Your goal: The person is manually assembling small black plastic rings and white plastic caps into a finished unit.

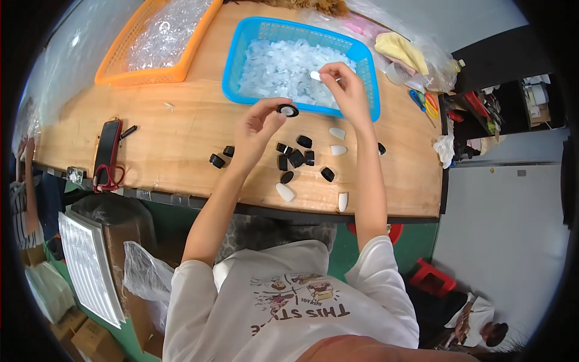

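Observation:
Between the fingertips of my left hand (258,128) is a round black cap (288,114) with a pale centre, held in front of the blue basket's near rim. My right hand (345,89) is over the blue basket (232,78), pinching a small white plastic piece (315,76). Many translucent white plastic pieces (274,66) fill that basket. Several black caps (295,158) lie loose on the table below my hands, some on their sides. Among them are flat, tongue-shaped white pieces (284,192), with others (338,149) near my right forearm.
An orange basket (175,72) of clear plastic parts stands far left on the wooden table (175,133). A phone (107,145) with a red strap lies near the left front edge. Far right are a yellow cloth (401,51), orange scissors (430,105) and plastic bags. Other people show at both sides.

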{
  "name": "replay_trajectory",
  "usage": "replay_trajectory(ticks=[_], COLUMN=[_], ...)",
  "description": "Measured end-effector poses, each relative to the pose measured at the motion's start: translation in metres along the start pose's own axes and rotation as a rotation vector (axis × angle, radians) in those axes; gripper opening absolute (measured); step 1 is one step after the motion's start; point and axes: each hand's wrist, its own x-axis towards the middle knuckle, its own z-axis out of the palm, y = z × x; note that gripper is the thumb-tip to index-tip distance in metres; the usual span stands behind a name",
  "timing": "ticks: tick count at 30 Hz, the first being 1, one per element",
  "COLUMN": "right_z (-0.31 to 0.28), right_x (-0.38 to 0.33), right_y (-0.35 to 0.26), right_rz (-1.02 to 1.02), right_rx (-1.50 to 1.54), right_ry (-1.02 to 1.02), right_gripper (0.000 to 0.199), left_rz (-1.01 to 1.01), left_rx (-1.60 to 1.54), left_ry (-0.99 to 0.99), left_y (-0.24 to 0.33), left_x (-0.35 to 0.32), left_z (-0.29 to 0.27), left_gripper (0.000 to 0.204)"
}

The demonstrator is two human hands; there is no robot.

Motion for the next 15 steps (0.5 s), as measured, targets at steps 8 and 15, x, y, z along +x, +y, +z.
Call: replay_trajectory(ticks=[8,15], right_z=[0.000,0.010], right_x=[-0.051,-0.065], right_y=[-0.048,-0.048], right_rz=[-0.514,-0.426], right_rx=[-0.140,0.007], right_ry=[0.043,0.114], right_gripper=[0.015,0.013], left_rz=[0.285,0.350], left_rx=[0.366,0.484], left_ry=[-0.067,-0.105], left_y=[-0.004,-0.005], left_x=[0.001,0.001], left_z=[0.005,0.007], left_gripper=[0.026,0.027])
